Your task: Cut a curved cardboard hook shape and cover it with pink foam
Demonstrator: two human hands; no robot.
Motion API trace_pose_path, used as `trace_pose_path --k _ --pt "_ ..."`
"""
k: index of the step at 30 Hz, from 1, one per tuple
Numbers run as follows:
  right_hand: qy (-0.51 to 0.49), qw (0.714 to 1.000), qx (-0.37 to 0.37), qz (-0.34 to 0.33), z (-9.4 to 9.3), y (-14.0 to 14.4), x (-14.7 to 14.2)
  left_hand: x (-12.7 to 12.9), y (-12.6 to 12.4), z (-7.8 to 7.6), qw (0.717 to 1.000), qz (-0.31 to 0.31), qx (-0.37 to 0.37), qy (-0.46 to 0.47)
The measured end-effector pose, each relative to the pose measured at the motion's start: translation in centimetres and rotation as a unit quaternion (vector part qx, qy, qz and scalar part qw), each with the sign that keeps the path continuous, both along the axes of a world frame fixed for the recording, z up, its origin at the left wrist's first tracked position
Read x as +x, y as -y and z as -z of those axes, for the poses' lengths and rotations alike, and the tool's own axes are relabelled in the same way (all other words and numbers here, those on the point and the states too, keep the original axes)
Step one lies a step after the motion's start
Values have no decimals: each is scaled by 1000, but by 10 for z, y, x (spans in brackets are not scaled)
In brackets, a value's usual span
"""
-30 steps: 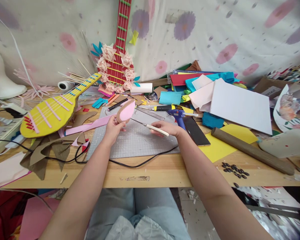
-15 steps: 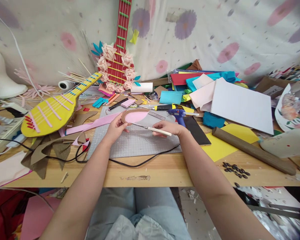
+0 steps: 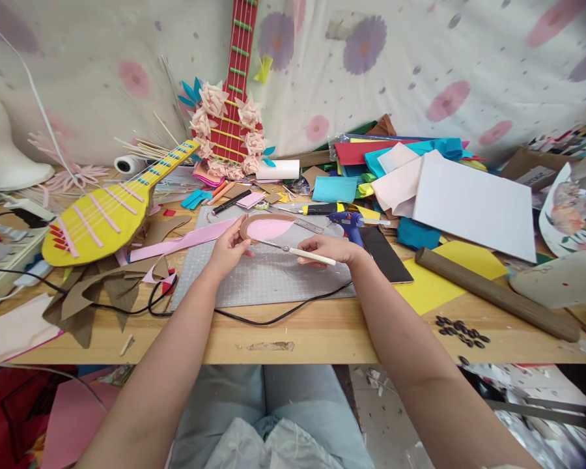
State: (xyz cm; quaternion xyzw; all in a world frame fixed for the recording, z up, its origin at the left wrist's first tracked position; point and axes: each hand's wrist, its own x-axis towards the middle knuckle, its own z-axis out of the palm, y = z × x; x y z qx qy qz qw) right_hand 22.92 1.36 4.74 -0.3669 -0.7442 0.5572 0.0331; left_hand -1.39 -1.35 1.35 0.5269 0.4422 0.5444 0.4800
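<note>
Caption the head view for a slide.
Left hand holds a pink-faced cardboard piece; right hand holds scissors.

Pink-topped cardboard piece (image 3: 266, 228) in left hand (image 3: 228, 249)

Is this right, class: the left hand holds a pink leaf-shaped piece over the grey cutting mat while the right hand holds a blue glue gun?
Not quite. In the head view the right hand holds a slim cream-handled blade tool; the blue glue gun lies untouched behind it. The left hand does hold the pink leaf-shaped piece over the grey cutting mat.
</note>
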Motion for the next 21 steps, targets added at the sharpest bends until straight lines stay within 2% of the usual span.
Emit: trace_pose_path --k 8,14,21 --pt "4 1000 28 -6 -5 1 -1 1 0 -2 999 -25 -24 29" --pt "18 997 77 -1 -3 -1 -2 2 0 -3 998 -33 -35 43" --pt "8 999 48 12 -2 0 -1 1 0 -1 996 -32 -39 68"
